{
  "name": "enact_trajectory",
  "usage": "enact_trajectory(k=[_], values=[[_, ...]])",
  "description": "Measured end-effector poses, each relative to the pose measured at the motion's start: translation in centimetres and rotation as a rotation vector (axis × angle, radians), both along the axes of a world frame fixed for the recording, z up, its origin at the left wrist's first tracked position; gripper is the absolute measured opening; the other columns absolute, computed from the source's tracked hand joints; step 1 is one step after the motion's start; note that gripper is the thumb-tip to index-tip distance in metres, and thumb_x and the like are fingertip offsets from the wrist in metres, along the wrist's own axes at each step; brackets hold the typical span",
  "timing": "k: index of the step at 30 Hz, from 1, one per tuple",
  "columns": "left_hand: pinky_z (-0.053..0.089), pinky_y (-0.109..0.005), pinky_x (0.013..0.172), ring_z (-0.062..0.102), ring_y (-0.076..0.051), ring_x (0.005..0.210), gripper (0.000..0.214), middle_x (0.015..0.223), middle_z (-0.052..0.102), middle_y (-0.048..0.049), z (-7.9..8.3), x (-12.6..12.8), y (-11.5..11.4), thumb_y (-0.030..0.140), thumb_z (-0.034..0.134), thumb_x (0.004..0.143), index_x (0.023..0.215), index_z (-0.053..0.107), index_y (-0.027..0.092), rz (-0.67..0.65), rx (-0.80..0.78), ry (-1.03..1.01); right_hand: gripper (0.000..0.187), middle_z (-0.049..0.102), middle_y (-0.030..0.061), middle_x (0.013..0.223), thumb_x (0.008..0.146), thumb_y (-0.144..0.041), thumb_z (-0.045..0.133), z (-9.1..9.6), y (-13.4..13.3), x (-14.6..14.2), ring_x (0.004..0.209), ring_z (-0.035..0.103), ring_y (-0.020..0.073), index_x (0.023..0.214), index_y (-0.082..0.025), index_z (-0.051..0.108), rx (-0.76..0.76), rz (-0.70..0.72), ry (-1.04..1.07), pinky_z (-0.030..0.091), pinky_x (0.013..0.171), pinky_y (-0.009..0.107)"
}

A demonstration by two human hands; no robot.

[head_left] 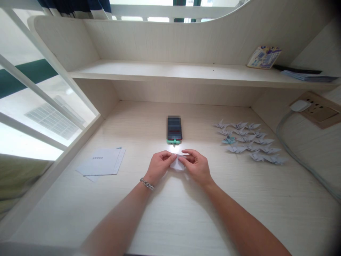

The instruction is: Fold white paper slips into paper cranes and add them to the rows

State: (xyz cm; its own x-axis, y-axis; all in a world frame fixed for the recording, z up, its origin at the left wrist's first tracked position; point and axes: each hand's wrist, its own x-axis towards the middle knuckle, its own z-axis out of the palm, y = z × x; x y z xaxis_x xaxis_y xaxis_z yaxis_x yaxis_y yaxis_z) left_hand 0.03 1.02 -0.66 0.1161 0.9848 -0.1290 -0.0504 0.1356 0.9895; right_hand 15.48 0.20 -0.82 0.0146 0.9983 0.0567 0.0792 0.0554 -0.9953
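Both grips are narrow: the left hand (160, 166) and right hand (195, 167) pinch a folded white paper (176, 163) between fingers and thumbs at lower centre, forearms angling in from the bottom edge over the table (234, 209). A chain bracelet (147, 184) circles the left wrist. Just beyond sits a phone (174, 128), with loose sheets (101, 162) left and paper cranes (247, 140) right.
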Motion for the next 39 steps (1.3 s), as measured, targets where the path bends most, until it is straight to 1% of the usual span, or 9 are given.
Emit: enact_trajectory(k=[3,8,11,14,18,21,26,31,39], values=[[0.039,-0.02,0.048,0.048,-0.009,0.052,0.032,0.056,0.053,0.0006,-0.1,0.1,0.1,0.045,0.062,0.07,0.066,0.062,0.014,0.015,-0.009,-0.016,0.038,0.07,0.0061,0.068,0.065,-0.041,0.069,0.0,0.2,0.0,0.06,0.063,0.0194,0.094,-0.017,0.062,-0.047,0.011,0.057,0.048,0.054,0.03],[0.05,-0.029,0.062,0.06,-0.016,0.066,0.035,0.071,0.063,-0.0056,0.2,0.2,-0.2,0.048,0.056,0.075,0.073,0.062,0.013,-0.075,-0.1,-0.079,0.037,0.069,0.0065,0.068,0.064,-0.038,0.071,-0.4,0.8,0.3,0.058,0.062,0.0185,0.093,-0.015,0.061,-0.11,-0.078,0.151,0.048,0.054,0.03],[0.051,-0.031,0.065,0.063,-0.019,0.07,0.03,0.074,0.066,-0.0083,0.3,0.3,-0.5,0.042,0.063,0.071,0.08,0.064,0.013,-0.119,-0.051,0.008,0.038,0.069,0.0059,0.068,0.063,-0.037,0.072,-0.9,1.1,0.4,0.057,0.062,0.0178,0.093,-0.015,0.061,-0.115,-0.125,0.217,0.049,0.054,0.03],[0.051,-0.03,0.065,0.062,-0.019,0.072,0.028,0.075,0.066,-0.0089,0.1,0.4,-0.5,0.04,0.063,0.071,0.079,0.064,0.013,-0.054,0.01,0.034,0.037,0.068,0.0046,0.068,0.064,-0.036,0.072,-1.2,1.3,0.5,0.058,0.062,0.0173,0.092,-0.015,0.061,-0.104,-0.096,0.243,0.05,0.057,0.031],[0.049,-0.027,0.063,0.06,-0.016,0.069,0.026,0.076,0.064,-0.007,-0.2,0.2,-0.2,0.038,0.062,0.072,0.08,0.063,0.013,0.072,0.097,0.057,0.032,0.069,0.0064,0.078,0.065,-0.032,0.071,-1.1,1.1,0.4,0.07,0.064,0.0196,0.09,-0.016,0.062,-0.064,0.059,0.216,0.051,0.065,0.034],[0.047,-0.024,0.061,0.058,-0.014,0.067,0.025,0.075,0.064,-0.0059,-0.2,0.0,-0.1,0.037,0.062,0.072,0.078,0.063,0.013,0.052,0.141,0.122,0.028,0.068,0.007,0.081,0.067,-0.032,0.069,-0.8,1.0,0.4,0.074,0.063,0.02,0.089,-0.016,0.062,-0.027,0.137,0.156,0.05,0.067,0.033],[0.045,-0.024,0.061,0.058,-0.014,0.069,0.023,0.076,0.065,-0.0057,0.0,0.1,-0.4,0.037,0.062,0.073,0.078,0.063,0.014,-0.046,0.154,0.202,0.02,0.065,0.0046,0.071,0.071,-0.035,0.065,-0.7,0.9,0.5,0.065,0.058,0.0157,0.077,-0.016,0.065,0.021,0.072,0.005,0.046,0.058,0.027],[0.047,-0.026,0.066,0.06,-0.016,0.073,0.023,0.081,0.066,-0.007,0.0,0.2,-0.4,0.035,0.062,0.073,0.082,0.064,0.014,-0.041,0.168,0.187,0.018,0.065,0.0047,0.072,0.073,-0.034,0.063,-1.0,0.9,0.4,0.066,0.057,0.0161,0.076,-0.016,0.066,0.044,0.028,-0.023,0.044,0.059,0.027],[0.048,-0.027,0.071,0.061,-0.017,0.079,0.021,0.085,0.067,-0.0069,0.5,0.2,-0.5,0.033,0.061,0.074,0.084,0.065,0.015,-0.008,0.23,0.191,0.019,0.063,0.0034,0.072,0.076,-0.034,0.059,-0.7,0.7,0.4,0.064,0.055,0.0149,0.078,-0.016,0.065,0.053,0.123,-0.08,0.043,0.059,0.027]])
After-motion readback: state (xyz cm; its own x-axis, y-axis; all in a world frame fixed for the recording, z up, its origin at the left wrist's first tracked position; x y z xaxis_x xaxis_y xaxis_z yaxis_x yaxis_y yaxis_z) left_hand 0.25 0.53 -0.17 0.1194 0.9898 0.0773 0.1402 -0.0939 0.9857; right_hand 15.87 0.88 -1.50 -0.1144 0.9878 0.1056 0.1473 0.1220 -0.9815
